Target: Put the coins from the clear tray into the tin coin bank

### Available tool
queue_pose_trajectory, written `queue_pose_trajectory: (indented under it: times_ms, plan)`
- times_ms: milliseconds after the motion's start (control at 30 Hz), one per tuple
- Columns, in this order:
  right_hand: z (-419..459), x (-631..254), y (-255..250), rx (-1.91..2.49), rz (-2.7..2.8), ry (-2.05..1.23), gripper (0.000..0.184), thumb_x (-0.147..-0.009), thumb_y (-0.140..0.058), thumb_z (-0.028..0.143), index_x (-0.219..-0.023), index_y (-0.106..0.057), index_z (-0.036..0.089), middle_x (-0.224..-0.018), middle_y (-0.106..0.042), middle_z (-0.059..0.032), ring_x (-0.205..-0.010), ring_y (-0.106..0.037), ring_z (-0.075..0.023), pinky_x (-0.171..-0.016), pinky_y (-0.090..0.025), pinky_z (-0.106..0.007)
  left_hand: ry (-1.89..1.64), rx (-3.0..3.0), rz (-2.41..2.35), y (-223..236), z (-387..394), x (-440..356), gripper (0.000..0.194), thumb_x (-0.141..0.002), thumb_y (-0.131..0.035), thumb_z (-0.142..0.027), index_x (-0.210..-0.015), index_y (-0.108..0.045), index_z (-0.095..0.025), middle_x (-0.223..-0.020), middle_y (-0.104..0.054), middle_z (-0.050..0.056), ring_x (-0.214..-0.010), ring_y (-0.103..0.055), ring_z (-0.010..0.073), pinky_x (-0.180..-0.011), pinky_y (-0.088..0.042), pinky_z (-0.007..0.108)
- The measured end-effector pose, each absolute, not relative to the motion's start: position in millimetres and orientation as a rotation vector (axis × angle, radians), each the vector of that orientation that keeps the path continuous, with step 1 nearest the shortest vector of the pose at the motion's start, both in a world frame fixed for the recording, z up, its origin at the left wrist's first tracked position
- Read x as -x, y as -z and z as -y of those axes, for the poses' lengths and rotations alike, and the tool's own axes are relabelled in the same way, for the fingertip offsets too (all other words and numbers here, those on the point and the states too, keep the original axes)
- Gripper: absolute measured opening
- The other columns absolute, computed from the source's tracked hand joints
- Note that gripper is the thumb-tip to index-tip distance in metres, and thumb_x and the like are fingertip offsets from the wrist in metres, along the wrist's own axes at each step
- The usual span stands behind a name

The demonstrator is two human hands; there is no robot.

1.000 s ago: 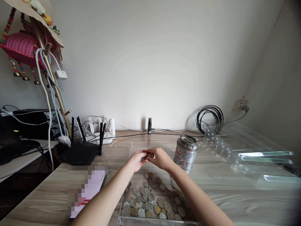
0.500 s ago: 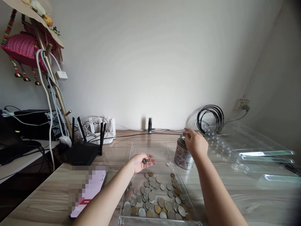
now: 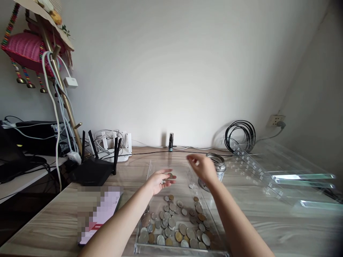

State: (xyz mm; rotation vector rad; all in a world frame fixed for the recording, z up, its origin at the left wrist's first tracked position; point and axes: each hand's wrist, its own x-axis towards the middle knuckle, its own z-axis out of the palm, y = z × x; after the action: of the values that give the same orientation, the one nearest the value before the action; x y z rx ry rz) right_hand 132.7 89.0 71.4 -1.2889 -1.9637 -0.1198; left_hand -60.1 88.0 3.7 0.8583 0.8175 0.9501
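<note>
My left hand [image 3: 160, 181] is palm up above the clear plastic tray [image 3: 182, 251], its fingers curled around a few coins [image 3: 169, 175]. Many silver and brass-coloured coins [image 3: 171, 223] lie scattered in the tray's near part. To the right, my right hand [image 3: 203, 167] hangs over the tray's edge with thumb and fingers drawn together. Whether anything is in that pinch cannot be made out. Just beyond its wrist stands a round patterned tin [image 3: 221, 170] with a dark slot in its metal lid. The forearm and hand hide much of the tin's side.
A phone [image 3: 103, 217] lies left of the tray, with a black router [image 3: 92, 171] behind it. A white router [image 3: 118, 155], a small dark bottle [image 3: 170, 142] and coiled black cable [image 3: 239, 137] stand along the wall. Clear plastic panels [image 3: 302, 176] are on the right.
My right hand has moved left, away from the tin's top, toward my left hand, uncovering the slotted lid. My left hand has shifted slightly upward, still with coins.
</note>
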Motion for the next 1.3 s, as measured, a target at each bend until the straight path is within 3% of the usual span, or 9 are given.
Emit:
queue_pose_trajectory:
  times_ms: [100, 233, 367, 533, 767, 933, 1067, 1200, 1300]
  plan:
    - [-87.6, -98.8, -47.3, 1.156, 2.281, -0.239, 0.027, -0.072, -0.044, 0.038, -0.083, -0.061, 0.021, -0.072, -0.061, -0.0011, -0.059, -0.051, -0.0103, -0.053, -0.035, -0.019, -0.995, -0.865, -0.882, -3.2, -88.9, 59.4, 0.029, -0.073, -0.048, -0.015, -0.102, -0.05, -0.016, -0.088, -0.06, 0.009, -0.059, -0.06, 0.0099, -0.036, -0.033, 0.009]
    - [-90.9, -77.8, -24.6, 1.15, 2.308, -0.35, 0.024, -0.071, -0.045, 0.036, -0.078, -0.061, 0.02, -0.065, -0.06, -0.0002, -0.057, -0.051, -0.0102, -0.053, -0.035, -0.019, -0.986, -0.869, -0.895, -2.7, -89.6, 57.6, 0.025, -0.073, -0.049, -0.027, -0.094, -0.054, -0.015, -0.083, -0.06, 0.007, -0.05, -0.058, 0.0084, -0.029, -0.024, 0.009]
    - [-93.4, -91.6, -39.4, 1.19, 2.106, -0.085, 0.023, -0.075, -0.04, 0.031, -0.078, -0.061, 0.021, -0.074, -0.061, -0.001, -0.066, -0.051, -0.0118, -0.061, -0.036, -0.021, -0.849, -0.741, -0.811, -1.7, -92.0, 59.5, 0.029, -0.076, -0.043, -0.031, -0.09, -0.053, -0.008, -0.083, -0.061, 0.013, -0.06, -0.06, 0.0127, -0.034, -0.034, 0.011]
    - [-98.6, -152.2, -76.5, 1.365, 1.647, 0.428, 0.027, -0.075, -0.038, 0.031, -0.085, -0.061, 0.02, -0.085, -0.061, -0.0038, -0.083, -0.048, -0.0168, -0.071, -0.035, -0.026, -0.898, -0.627, -0.791, 0.9, -94.2, 63.1, 0.022, -0.069, -0.037, -0.006, -0.088, -0.049, -0.006, -0.082, -0.061, 0.014, -0.062, -0.059, 0.0113, -0.044, -0.043, 0.013]
    - [-111.5, -205.6, -75.1, 1.799, 1.438, 0.235, 0.023, -0.063, -0.047, 0.034, -0.076, -0.065, 0.026, -0.072, -0.062, -0.0026, -0.065, -0.05, -0.0163, -0.052, -0.033, -0.025, -0.91, -0.743, -0.844, -3.1, -88.5, 60.1, 0.027, -0.066, -0.036, 0.002, -0.09, -0.046, -0.004, -0.08, -0.061, 0.017, -0.075, -0.06, 0.0158, -0.055, -0.047, 0.016]
    - [-107.7, -202.3, -78.6, 1.771, 1.51, 0.402, 0.021, -0.061, -0.048, 0.03, -0.069, -0.066, 0.022, -0.066, -0.061, -0.0062, -0.07, -0.05, -0.0214, -0.061, -0.033, -0.033, -0.916, -0.841, -0.842, -0.4, -90.8, 60.7, 0.019, -0.069, -0.045, -0.005, -0.088, -0.05, -0.008, -0.085, -0.061, 0.014, -0.066, -0.06, 0.0122, -0.046, -0.042, 0.012]
    - [-98.7, -181.3, -81.7, 1.483, 1.478, 0.559, 0.027, -0.069, -0.042, 0.029, -0.082, -0.063, 0.019, -0.08, -0.061, -0.0068, -0.08, -0.048, -0.0207, -0.07, -0.033, -0.033, -0.953, -0.904, -0.853, 0.0, -89.8, 61.1, 0.019, -0.067, -0.052, -0.009, -0.086, -0.052, -0.01, -0.087, -0.061, 0.012, -0.061, -0.059, 0.0096, -0.043, -0.039, 0.011]
    - [-89.3, -127.9, -64.8, 1.307, 1.802, 0.244, 0.026, -0.074, -0.038, 0.029, -0.084, -0.06, 0.02, -0.08, -0.06, -0.0031, -0.067, -0.05, -0.0119, -0.06, -0.036, -0.022, -0.989, -0.952, -0.82, -3.5, -87.0, 59.9, 0.026, -0.068, -0.054, -0.014, -0.093, -0.052, -0.012, -0.088, -0.061, 0.011, -0.06, -0.059, 0.0085, -0.04, -0.035, 0.011]
    - [-86.2, -91.5, -45.8, 1.273, 2.129, -0.028, 0.024, -0.074, -0.04, 0.031, -0.078, -0.061, 0.022, -0.072, -0.061, -0.0009, -0.059, -0.05, -0.0099, -0.053, -0.033, -0.02, -1.017, -0.98, -0.789, -5.2, -86.8, 58.1, 0.034, -0.068, -0.054, -0.014, -0.101, -0.049, -0.016, -0.084, -0.061, 0.008, -0.059, -0.059, 0.0088, -0.037, -0.03, 0.011]
